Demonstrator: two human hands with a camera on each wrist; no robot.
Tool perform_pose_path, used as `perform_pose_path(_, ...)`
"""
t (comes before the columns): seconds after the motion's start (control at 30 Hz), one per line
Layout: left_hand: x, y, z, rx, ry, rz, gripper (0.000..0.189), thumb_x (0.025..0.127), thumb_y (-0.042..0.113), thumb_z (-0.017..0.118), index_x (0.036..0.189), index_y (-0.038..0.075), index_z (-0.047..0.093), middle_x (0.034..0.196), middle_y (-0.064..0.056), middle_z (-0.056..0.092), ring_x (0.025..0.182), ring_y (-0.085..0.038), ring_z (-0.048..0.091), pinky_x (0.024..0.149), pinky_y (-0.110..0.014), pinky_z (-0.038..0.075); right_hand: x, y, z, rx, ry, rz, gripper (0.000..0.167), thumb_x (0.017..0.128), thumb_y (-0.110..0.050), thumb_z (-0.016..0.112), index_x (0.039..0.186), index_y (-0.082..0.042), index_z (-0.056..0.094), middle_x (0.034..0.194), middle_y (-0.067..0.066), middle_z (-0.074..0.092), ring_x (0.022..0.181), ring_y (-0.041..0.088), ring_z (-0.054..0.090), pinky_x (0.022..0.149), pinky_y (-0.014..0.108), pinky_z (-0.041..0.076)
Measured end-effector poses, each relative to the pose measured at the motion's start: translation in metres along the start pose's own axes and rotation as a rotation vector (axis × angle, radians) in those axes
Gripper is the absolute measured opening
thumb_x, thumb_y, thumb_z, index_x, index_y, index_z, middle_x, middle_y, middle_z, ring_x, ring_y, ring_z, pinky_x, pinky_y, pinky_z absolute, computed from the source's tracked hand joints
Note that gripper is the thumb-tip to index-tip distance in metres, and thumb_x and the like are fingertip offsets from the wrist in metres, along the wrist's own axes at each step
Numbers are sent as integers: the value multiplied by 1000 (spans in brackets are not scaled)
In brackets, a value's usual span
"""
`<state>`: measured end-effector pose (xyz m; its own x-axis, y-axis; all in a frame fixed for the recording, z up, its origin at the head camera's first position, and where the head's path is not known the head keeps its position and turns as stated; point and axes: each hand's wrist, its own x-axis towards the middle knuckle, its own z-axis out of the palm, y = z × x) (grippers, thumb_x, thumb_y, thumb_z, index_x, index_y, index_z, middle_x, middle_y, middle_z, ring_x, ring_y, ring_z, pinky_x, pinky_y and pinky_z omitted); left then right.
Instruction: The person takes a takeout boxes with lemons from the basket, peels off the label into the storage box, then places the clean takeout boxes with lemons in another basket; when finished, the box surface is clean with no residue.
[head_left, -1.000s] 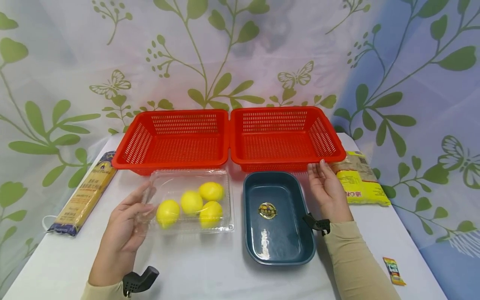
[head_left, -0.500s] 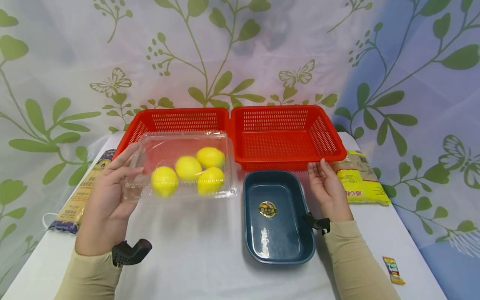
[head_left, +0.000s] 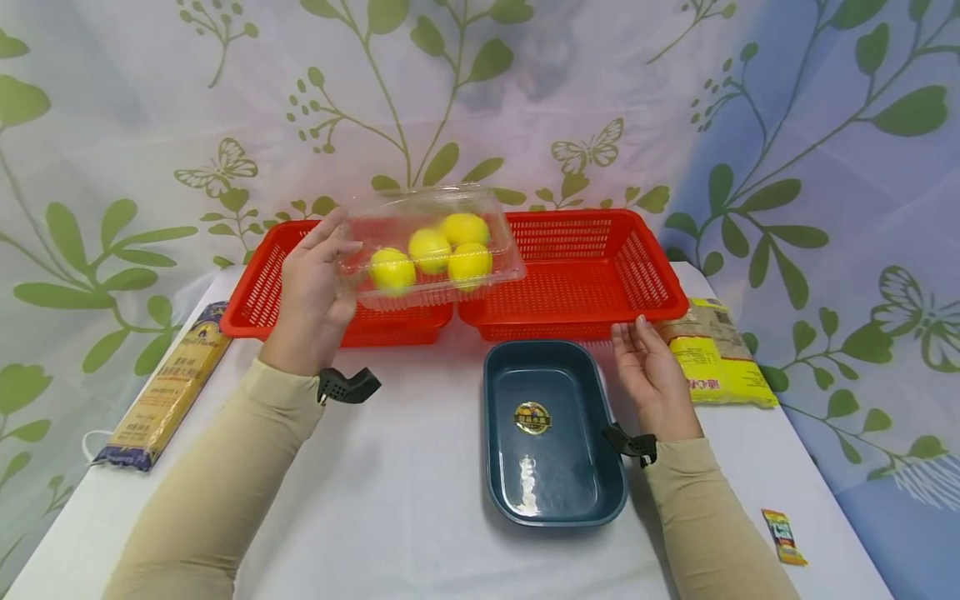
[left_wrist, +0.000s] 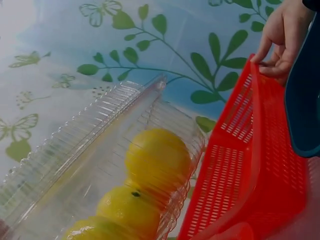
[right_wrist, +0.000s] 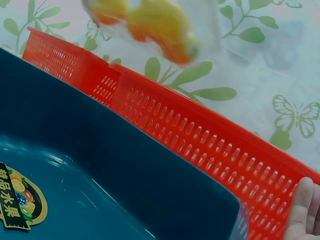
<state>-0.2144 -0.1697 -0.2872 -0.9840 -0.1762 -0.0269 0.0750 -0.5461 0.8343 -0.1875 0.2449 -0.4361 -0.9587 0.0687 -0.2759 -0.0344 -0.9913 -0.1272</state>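
Observation:
My left hand (head_left: 318, 287) grips the left end of a clear plastic clamshell box (head_left: 507, 242) with several lemons (head_left: 429, 251) inside. The box is in the air over the inner ends of two red baskets, the left basket (head_left: 393, 337) and the right basket (head_left: 558, 331). In the left wrist view the box (left_wrist: 80, 165) tilts, its ribbed side towards the backdrop. My right hand (head_left: 654, 379) is palm up at the front right of the right basket, its fairly straight fingers touching the front wall by the rim. The right wrist view catches only its fingertips (right_wrist: 302, 200).
A dark blue tray (head_left: 573, 475) with a gold sticker stands before the right basket. Left lies a pasta packet (head_left: 168, 387); right, a yellow bag (head_left: 723, 367) behind my right hand. A small snack packet (head_left: 783, 537) is near the table's right edge. A leaf-print cloth hangs behind.
My left hand has raised the clamshell box of lemons from in front of the left basket, then carried it back and to the right over both baskets. The right hand has stayed put.

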Motion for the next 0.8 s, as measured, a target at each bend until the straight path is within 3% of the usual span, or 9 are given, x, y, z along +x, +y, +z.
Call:
perform_pose_path(0.13,15,-23,24,24,9,36,45,101,-4,58,143,10,66,156,4,46,145,-19,33,113,-50,36,0,0,-1,10,-4,17,65,100,0,69,154,-25,45,143,5,59,135,19,53,106,39,49)
perform_pose_path(0.33,31,-67,64,-18,7,60,45,96,-8,58,136,7,71,148,3,53,131,-24,48,94,-36,50,1,0,-1,21,-20,13,62,99,1,69,151,-24,47,143,5,59,137,18,51,108,38,48)
perform_pose_path(0.43,38,-86,83,31,8,45,44,95,-6,60,135,9,72,146,4,55,130,-21,48,89,-32,52,3,-1,2,18,-19,2,60,99,1,68,151,-23,48,143,6,60,137,18,51,108,39,48)
perform_pose_path(0.63,54,-123,114,124,-3,69,44,94,-7,61,137,-1,68,151,-3,53,132,-18,45,82,-33,51,2,-2,3,-5,6,-14,67,96,1,73,153,-25,46,144,6,60,136,19,53,107,38,49)
perform_pose_path(0.8,60,-149,125,172,32,43,43,93,-5,63,135,1,70,144,-2,57,87,-14,51,71,-35,50,1,0,1,-27,10,-20,77,97,1,71,160,-29,38,146,5,58,138,19,51,105,40,50)
